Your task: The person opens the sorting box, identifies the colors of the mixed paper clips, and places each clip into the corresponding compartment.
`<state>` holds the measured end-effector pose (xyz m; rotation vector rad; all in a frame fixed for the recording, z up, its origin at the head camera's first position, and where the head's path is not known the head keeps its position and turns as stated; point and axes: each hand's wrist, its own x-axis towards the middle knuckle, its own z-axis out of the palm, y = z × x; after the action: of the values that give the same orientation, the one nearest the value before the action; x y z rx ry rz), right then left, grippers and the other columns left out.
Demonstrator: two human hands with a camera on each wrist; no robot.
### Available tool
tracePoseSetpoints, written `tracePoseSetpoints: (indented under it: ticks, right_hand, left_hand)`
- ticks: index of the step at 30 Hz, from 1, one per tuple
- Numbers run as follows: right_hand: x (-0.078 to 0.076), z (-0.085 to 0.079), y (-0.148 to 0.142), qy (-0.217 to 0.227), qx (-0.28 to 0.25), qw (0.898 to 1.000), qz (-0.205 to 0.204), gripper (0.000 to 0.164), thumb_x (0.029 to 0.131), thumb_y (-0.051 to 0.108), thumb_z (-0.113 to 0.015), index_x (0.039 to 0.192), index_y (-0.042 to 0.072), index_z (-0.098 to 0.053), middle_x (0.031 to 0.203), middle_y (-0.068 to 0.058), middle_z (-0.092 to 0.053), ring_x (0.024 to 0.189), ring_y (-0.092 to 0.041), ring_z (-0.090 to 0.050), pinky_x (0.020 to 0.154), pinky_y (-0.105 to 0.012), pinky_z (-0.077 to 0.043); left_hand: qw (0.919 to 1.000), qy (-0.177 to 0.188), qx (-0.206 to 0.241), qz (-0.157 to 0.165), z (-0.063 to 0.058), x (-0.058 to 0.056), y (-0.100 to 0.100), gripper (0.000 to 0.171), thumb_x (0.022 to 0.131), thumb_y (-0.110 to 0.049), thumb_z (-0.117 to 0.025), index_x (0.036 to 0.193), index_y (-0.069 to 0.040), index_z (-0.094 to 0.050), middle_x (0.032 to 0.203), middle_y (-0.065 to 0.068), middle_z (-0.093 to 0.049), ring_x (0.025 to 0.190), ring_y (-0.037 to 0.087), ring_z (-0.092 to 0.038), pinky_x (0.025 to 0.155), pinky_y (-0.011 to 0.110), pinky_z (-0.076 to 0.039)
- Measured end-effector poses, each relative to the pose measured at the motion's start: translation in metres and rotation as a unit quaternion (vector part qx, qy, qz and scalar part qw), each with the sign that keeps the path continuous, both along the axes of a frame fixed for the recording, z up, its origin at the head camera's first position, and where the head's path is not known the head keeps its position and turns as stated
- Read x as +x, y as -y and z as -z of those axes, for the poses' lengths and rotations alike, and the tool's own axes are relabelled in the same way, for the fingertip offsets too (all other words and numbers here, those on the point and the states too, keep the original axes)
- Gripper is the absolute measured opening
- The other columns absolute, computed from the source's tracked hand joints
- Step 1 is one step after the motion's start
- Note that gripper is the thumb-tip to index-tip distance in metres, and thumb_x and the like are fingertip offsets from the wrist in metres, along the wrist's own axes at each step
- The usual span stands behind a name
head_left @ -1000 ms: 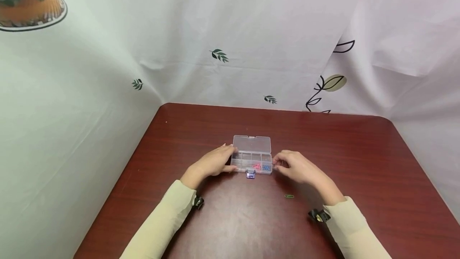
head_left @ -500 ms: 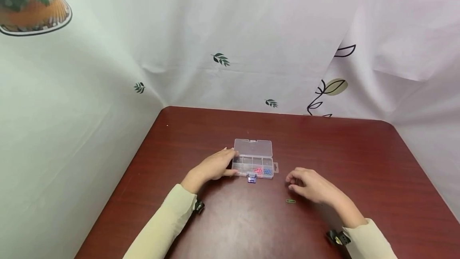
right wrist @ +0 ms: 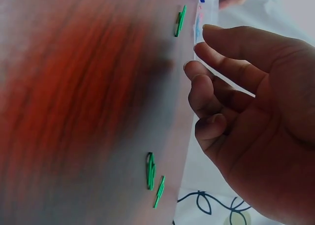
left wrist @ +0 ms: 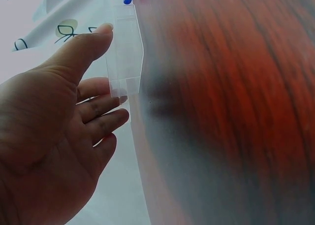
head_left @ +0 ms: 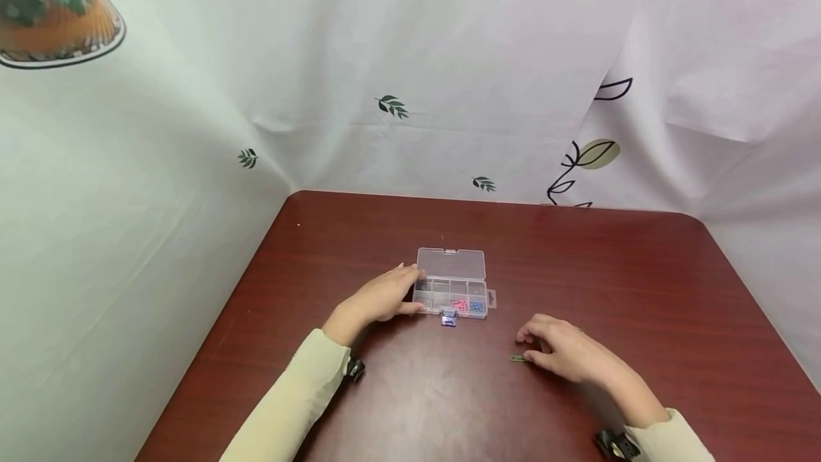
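Note:
A clear plastic compartment box [head_left: 441, 286] lies with its lid [head_left: 452, 263] folded back. My left hand [head_left: 380, 296] holds its left end. In the left wrist view, my thumb is at one side of the clear box [left wrist: 127, 48] and the fingers are at the other. Small pink pieces [head_left: 459, 305] and blue pieces [head_left: 476, 306] fill two front compartments. My right hand [head_left: 564, 349] hovers low, loosely curled around nothing, thumb tip beside a green paper clip [head_left: 516, 358]. Several green paper clips [right wrist: 150, 172] show on the table in the right wrist view.
A blue latch [head_left: 448, 319] sticks out from the box's front, and a clear hanging tab [head_left: 492, 299] from its right end. White printed fabric [head_left: 449, 55] rises behind the dark red table [head_left: 372, 227] and along its sides.
My right hand has moved away from the box's right end, toward me and rightward, down to the green paper clip. The left hand has stayed at the box.

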<state>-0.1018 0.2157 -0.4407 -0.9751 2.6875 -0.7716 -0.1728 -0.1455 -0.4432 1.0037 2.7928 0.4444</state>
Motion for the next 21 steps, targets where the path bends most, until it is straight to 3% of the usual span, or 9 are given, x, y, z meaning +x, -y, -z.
tracePoseSetpoints:
  ticks: [4, 21]
  right_hand:
    - [0.0026, 0.0009, -0.0016, 0.018, 0.004, 1.0, 0.001, 0.015, 0.091, 0.016, -0.076, 0.103, 0.015, -0.068, 0.096, 0.01, -0.058, 0.075, 0.0, -0.048, 0.063, -0.019, -0.045]
    - [0.006, 0.0081, 0.0001, -0.003, 0.0, 1.0, -0.002, 0.016, 0.089, 0.011, -0.077, 0.098, 0.018, -0.066, 0.095, 0.011, -0.054, 0.077, 0.001, -0.048, 0.064, -0.019, -0.045]
  left_hand:
    - [1.0, 0.001, -0.01, -0.002, 0.0001, 0.0001, 0.0002, 0.053, 0.096, -0.035, -0.071, 0.133, -0.001, -0.054, 0.133, 0.014, -0.06, 0.136, 0.035, -0.051, 0.126, 0.042, -0.027]
    - [1.0, -0.001, 0.005, 0.006, -0.0006, -0.0006, -0.0001, 0.053, 0.095, -0.033, -0.072, 0.133, 0.0, -0.053, 0.133, 0.016, -0.06, 0.135, 0.038, -0.051, 0.125, 0.045, -0.028]
